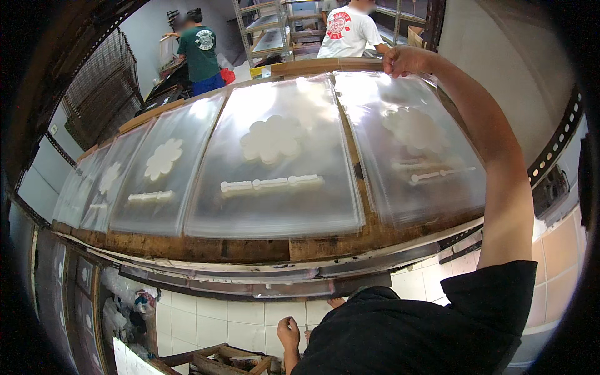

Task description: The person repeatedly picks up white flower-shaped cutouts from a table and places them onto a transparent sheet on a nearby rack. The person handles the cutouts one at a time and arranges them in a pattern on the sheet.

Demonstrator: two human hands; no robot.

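Observation:
Stacks of clear plastic sheets with white cloud-like shapes and white bars lie along a long wooden table (pixel 250 251). At the far edge of the rightmost stack, my right hand (pixel 406 61) pinches the top plastic sheet (pixel 431 140). Its white print looks doubled over the print beneath. To the left of that lies a wide sheet stack (pixel 275 206), with a narrower stack (pixel 159 187) beyond it. My left hand (pixel 289 334) hangs low beside my body, fingers curled, with nothing visible in it, above the tiled floor.
A wooden frame (pixel 215 359) stands low by my left hand. Bags and rags (pixel 128 312) fill a space under the table's left side. Two people work beyond the table, near a metal shelf rack (pixel 265 31). A perforated metal post (pixel 556 134) rises at the right.

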